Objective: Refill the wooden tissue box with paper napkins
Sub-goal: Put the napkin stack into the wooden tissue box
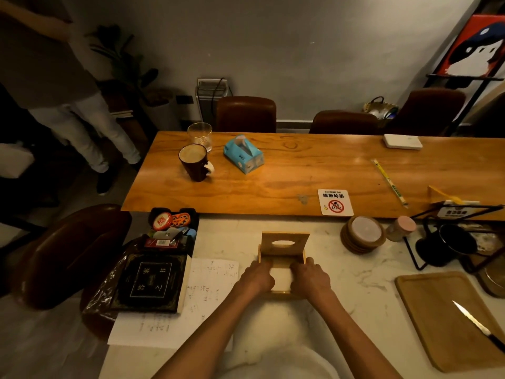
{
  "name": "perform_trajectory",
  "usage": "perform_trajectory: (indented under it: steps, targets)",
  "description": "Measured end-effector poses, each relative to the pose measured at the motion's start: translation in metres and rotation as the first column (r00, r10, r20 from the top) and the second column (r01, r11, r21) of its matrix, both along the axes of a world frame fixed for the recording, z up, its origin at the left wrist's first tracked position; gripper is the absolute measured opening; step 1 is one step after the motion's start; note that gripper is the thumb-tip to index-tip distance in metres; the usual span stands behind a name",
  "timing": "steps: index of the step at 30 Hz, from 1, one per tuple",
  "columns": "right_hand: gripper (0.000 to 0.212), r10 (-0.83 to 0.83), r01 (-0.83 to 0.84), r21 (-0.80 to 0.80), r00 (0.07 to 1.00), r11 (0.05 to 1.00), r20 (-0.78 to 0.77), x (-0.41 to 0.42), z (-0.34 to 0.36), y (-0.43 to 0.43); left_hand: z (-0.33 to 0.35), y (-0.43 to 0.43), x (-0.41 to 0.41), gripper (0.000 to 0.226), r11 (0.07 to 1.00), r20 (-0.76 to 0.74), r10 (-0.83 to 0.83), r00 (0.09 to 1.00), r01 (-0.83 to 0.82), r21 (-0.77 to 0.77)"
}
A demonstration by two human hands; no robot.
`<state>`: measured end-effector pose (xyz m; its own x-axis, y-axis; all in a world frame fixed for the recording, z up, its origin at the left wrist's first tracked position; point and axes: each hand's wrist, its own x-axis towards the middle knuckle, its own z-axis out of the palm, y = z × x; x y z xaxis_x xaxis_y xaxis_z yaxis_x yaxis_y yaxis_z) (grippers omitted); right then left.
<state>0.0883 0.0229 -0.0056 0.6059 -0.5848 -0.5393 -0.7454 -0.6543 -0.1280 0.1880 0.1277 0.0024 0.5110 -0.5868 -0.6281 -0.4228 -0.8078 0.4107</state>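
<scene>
White marble counter (pixel 341 269) carrying a wooden tissue box (pixel 282 262) with raised lid, printed paper sheets (pixel 191 302), a black tray (pixel 149 283), a stack of wooden coasters (pixel 362 236), a pink-lidded jar (pixel 400 228) and a wooden board (pixel 448 318) bearing a knife (pixel 478 325). Adjoining wooden table (pixel 287 173) carrying a coffee mug (pixel 194 162), a glass (pixel 200 135), a blue tissue pack (pixel 243 154), a no-smoking sign (pixel 335 202) and wrapped chopsticks (pixel 389 182).
</scene>
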Motion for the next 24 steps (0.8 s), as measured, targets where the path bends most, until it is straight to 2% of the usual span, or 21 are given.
perform_trajectory:
  steps: [2, 3, 5, 6, 7, 8, 9, 10, 13, 16, 19, 22, 24]
  targets:
    - [0.040, -0.062, 0.048, 0.097, 0.987, 0.994, 0.145, -0.009, 0.002, 0.004, 0.003, 0.011, -0.002, 0.042, 0.991, -0.029, 0.031, 0.999, -0.034, -0.129]
    - [0.035, -0.141, 0.099, 0.172, 0.957, 0.980, 0.255, -0.016, 0.002, 0.006, 0.004, 0.017, -0.004, 0.034, 0.966, -0.041, 0.101, 0.994, -0.107, -0.237]
    - [0.024, -0.361, 0.182, 0.387, 0.810, 0.904, 0.463, -0.032, 0.003, 0.011, 0.005, 0.031, -0.011, 0.016, 0.846, -0.162, 0.258, 0.952, -0.304, -0.439]
    - [0.021, -0.484, 0.201, 0.515, 0.717, 0.833, 0.502, -0.039, 0.005, 0.014, 0.007, 0.036, -0.015, 0.014, 0.771, -0.288, 0.305, 0.908, -0.413, -0.485]
    - [0.026, -0.587, 0.199, 0.630, 0.638, 0.751, 0.499, -0.044, 0.009, 0.017, 0.008, 0.040, -0.019, 0.020, 0.698, -0.439, 0.325, 0.838, -0.525, -0.487]
    - [0.040, -0.669, 0.198, 0.714, 0.576, 0.671, 0.469, -0.047, 0.011, 0.020, 0.007, 0.043, -0.021, 0.033, 0.639, -0.570, 0.327, 0.754, -0.621, -0.454]
    - [0.053, -0.730, 0.209, 0.769, 0.532, 0.604, 0.429, -0.049, 0.012, 0.022, 0.005, 0.045, -0.022, 0.046, 0.617, -0.643, 0.321, 0.696, -0.668, -0.415]
    - [0.059, -0.766, 0.229, 0.794, 0.506, 0.563, 0.397, -0.050, 0.014, 0.024, 0.004, 0.046, -0.023, 0.055, 0.630, -0.667, 0.304, 0.681, -0.668, -0.395]
    - [0.063, -0.787, 0.287, 0.789, 0.502, 0.543, 0.358, -0.061, 0.019, 0.031, 0.002, 0.050, -0.033, 0.066, 0.672, -0.695, 0.227, 0.682, -0.626, -0.395]
    - [0.059, -0.816, 0.290, 0.820, 0.480, 0.493, 0.321, -0.085, 0.018, 0.046, 0.000, 0.068, -0.051, 0.086, 0.693, -0.696, 0.190, 0.692, -0.597, -0.404]
    - [0.054, -0.813, 0.274, 0.828, 0.487, 0.489, 0.319, -0.104, 0.016, 0.064, -0.006, 0.086, -0.073, 0.091, 0.677, -0.693, 0.207, 0.691, -0.612, -0.409]
    - [0.035, -0.762, 0.219, 0.807, 0.528, 0.549, 0.375, -0.112, 0.021, 0.072, -0.006, 0.092, -0.085, 0.075, 0.640, -0.657, 0.209, 0.724, -0.609, -0.468]
    - [0.036, -0.691, 0.164, 0.759, 0.565, 0.630, 0.451, -0.120, 0.012, 0.074, -0.007, 0.097, -0.094, 0.073, 0.640, -0.609, 0.231, 0.759, -0.590, -0.493]
